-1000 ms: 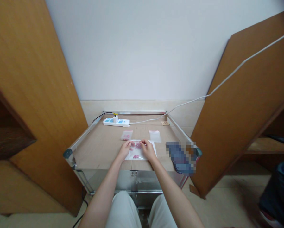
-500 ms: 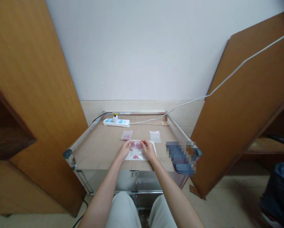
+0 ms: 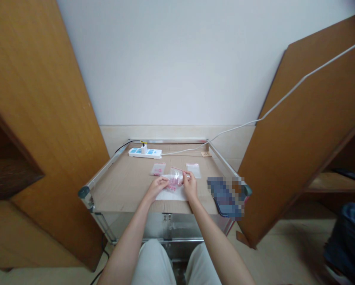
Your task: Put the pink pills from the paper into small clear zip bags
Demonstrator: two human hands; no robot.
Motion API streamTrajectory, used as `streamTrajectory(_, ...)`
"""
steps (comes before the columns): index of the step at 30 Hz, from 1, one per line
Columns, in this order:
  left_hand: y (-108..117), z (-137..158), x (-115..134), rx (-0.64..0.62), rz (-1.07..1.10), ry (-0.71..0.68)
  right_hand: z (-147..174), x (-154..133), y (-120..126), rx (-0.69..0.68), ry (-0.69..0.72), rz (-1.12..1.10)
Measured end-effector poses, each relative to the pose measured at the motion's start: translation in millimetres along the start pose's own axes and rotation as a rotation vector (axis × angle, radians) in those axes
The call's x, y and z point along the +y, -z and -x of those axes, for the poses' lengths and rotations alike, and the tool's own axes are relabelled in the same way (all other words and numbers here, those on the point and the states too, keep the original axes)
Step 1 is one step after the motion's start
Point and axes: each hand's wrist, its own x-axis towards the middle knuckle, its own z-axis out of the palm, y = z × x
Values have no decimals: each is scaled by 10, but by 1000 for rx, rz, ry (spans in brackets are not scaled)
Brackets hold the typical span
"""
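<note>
A clear zip bag (image 3: 175, 177) with small pink pieces in its lower part is tilted over a white sheet (image 3: 168, 195). My right hand (image 3: 190, 185) pinches the bag near its upper right corner. At the bag's left edge is my left hand (image 3: 157, 187), its fingers stretched toward the plastic and loosely apart; whether the fingertips touch it is hard to see. Behind the hands, a second zip bag (image 3: 158, 170) with pink pieces lies flat on the left. Another bag (image 3: 193, 170), whitish and with a pink zip strip, lies on the right.
Cardboard (image 3: 120, 186) covers the metal-framed table. At the back left lies a white power strip (image 3: 150, 153) with a plug in it and a cable running right. A small brown card (image 3: 206, 154) is at the back right, a blurred dark item (image 3: 224, 198) at the right edge.
The pink-filled bag has been lifted and turned off the white sheet, toward the right. My left hand has come away from its top edge; my right hand has moved slightly right with it.
</note>
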Motion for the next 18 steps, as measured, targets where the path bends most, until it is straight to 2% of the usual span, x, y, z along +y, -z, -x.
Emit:
streamTrajectory(3, -6, -22, -28, 43, 8, -30, -4, -10, -3, 0, -7, -41)
streamTrajectory(6, -8, -49, -59, 169, 4, -95, 5, -38, -20, -70, -18, -168)
streamTrajectory(9, 19, -84, -68, 308, -38, -217, 19, -56, -43, -154, -48, -300)
streamTrajectory(12, 102, -172, -25, 414, -113, -291, 30, -69, -57, -179, -60, -364)
streamTrajectory(14, 191, -278, 31, 462, -140, -276, 33, -87, -56, -193, -67, -384)
streamTrajectory(18, 394, -537, 124, 597, -322, -110, 28, -136, -42, -201, -84, -391)
